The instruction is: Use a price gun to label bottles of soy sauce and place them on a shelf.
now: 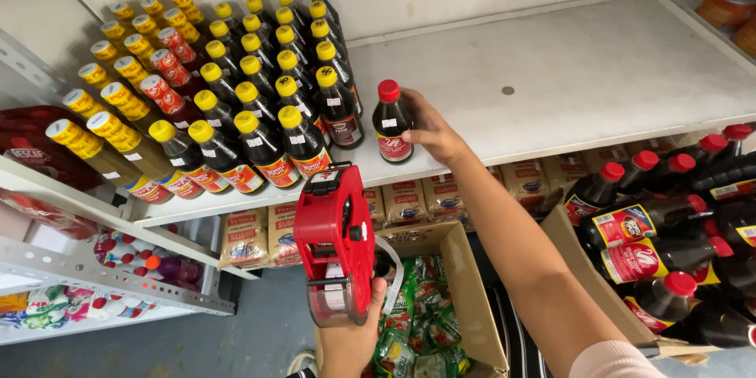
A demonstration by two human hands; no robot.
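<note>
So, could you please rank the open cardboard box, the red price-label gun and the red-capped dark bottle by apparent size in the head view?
1. Open cardboard box
2. Red price-label gun, though nearness to the camera enlarges it
3. Red-capped dark bottle

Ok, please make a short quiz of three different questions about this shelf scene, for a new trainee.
1. True or false: the right hand grips a red-capped dark bottle standing on the white shelf.
2. What does the left hand hold? A) red price-label gun B) scissors C) a phone
3. Fill in: the dark bottles standing left of that bottle have ___ caps.

Key: 1 true; 2 A; 3 yellow.
</note>
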